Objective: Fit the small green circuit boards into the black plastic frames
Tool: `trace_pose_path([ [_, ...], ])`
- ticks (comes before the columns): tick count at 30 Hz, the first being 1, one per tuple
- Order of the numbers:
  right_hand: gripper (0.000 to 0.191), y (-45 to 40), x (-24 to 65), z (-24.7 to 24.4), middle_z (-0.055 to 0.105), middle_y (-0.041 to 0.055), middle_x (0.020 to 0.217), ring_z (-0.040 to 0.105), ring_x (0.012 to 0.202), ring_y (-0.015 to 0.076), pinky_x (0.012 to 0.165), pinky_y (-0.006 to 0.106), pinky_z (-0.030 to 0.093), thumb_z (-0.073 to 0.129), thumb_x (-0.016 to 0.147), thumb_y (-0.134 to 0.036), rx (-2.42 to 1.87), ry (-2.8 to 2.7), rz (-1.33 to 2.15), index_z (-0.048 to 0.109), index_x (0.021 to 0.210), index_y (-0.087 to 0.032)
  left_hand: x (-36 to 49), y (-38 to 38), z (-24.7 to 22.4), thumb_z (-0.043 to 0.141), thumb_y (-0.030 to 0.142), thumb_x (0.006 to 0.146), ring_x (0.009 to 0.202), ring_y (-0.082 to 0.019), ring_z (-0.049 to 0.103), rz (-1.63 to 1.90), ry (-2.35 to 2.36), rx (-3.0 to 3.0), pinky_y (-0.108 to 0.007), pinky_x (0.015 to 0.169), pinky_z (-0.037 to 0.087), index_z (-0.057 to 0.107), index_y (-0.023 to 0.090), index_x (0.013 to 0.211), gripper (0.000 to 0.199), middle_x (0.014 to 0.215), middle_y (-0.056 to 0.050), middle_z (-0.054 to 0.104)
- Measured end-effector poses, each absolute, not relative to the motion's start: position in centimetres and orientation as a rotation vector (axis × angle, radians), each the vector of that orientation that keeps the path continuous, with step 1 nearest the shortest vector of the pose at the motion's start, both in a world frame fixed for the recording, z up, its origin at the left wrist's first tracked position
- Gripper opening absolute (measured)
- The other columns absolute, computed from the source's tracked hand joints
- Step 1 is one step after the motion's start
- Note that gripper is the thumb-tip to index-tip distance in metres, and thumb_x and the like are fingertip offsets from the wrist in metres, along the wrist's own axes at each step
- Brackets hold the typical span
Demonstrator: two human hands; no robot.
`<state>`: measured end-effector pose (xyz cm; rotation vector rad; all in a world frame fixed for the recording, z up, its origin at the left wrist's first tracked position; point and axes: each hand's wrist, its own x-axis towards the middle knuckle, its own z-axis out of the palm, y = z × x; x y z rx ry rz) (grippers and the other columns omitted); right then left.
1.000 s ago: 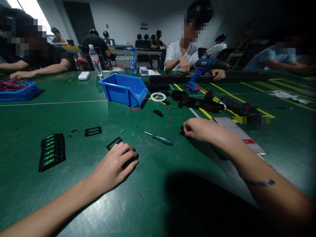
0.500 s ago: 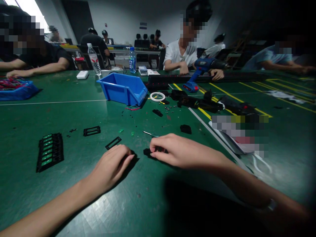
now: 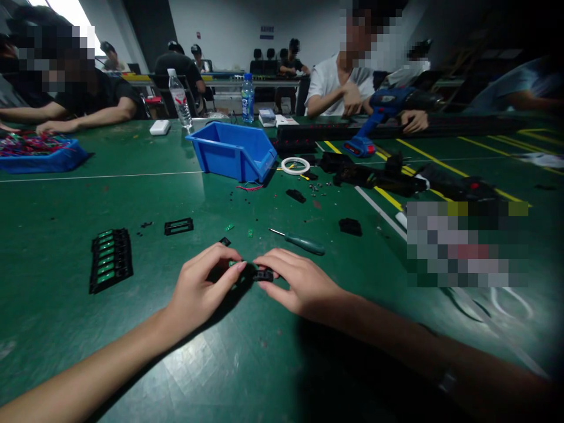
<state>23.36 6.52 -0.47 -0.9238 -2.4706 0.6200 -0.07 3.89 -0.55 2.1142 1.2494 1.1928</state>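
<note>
My left hand point(image 3: 200, 285) is closed in a pinch around a small green circuit board point(image 3: 232, 263), mostly covered by the fingers. A small black plastic part point(image 3: 264, 275) sits between the thumb and fingers of my right hand point(image 3: 304, 282). The two hands nearly meet, low over the green table. Just beyond my right hand lies a screwdriver point(image 3: 304, 243) with a green handle. A black frame point(image 3: 225, 241) peeks out behind my left hand. Two more small green boards point(image 3: 250, 233) lie past the fingertips.
To the left are a black holder with a row of green boards point(image 3: 110, 258) and a black frame point(image 3: 178, 226). Farther back stand a blue bin point(image 3: 235, 153), a white ring point(image 3: 295, 166), loose screws and a blue cordless drill point(image 3: 379, 117). Several people sit around.
My right hand has come away from the screwdriver and closer to my left hand, with the black part still held. A green board now shows in my left fingers. The view has shifted left.
</note>
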Motion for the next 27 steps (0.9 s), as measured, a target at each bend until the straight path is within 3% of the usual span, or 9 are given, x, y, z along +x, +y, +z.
trace_pose_path([
  [6,0.022,6.69,23.50,-0.97,0.066,0.0052,0.105,0.063,0.092,0.0167,0.084,0.030,0.052,0.062,0.094,-0.015,-0.868,-2.306,0.812,0.067,0.115,-0.020,-0.17,3.84,-0.44,0.062,0.019,0.097,0.081,-0.014,0.067,1.231,1.166,2.042,-0.027,0.072,0.053,0.069,0.021,0.112,0.016,0.092,-0.004,0.069],
  [14,0.024,6.52,23.93,-0.85,0.065,0.0052,0.103,0.061,0.085,0.0130,0.076,0.025,0.052,0.067,0.091,-0.012,-0.684,-2.148,0.866,0.067,0.115,-0.018,-0.02,3.72,-0.37,0.063,0.010,0.095,0.085,-0.012,0.069,1.243,1.109,2.075,-0.024,0.076,0.055,0.069,0.020,0.119,0.027,0.095,-0.003,0.071],
  [27,0.016,7.37,23.76,-0.67,0.065,0.0051,0.102,0.063,0.089,0.0135,0.070,0.022,0.052,0.065,0.089,-0.008,-0.849,-2.032,0.951,0.068,0.102,-0.017,0.04,3.53,-0.75,0.068,0.011,0.093,0.083,-0.010,0.075,1.208,1.158,1.922,-0.018,0.075,0.059,0.067,0.023,0.113,0.024,0.098,0.000,0.074],
])
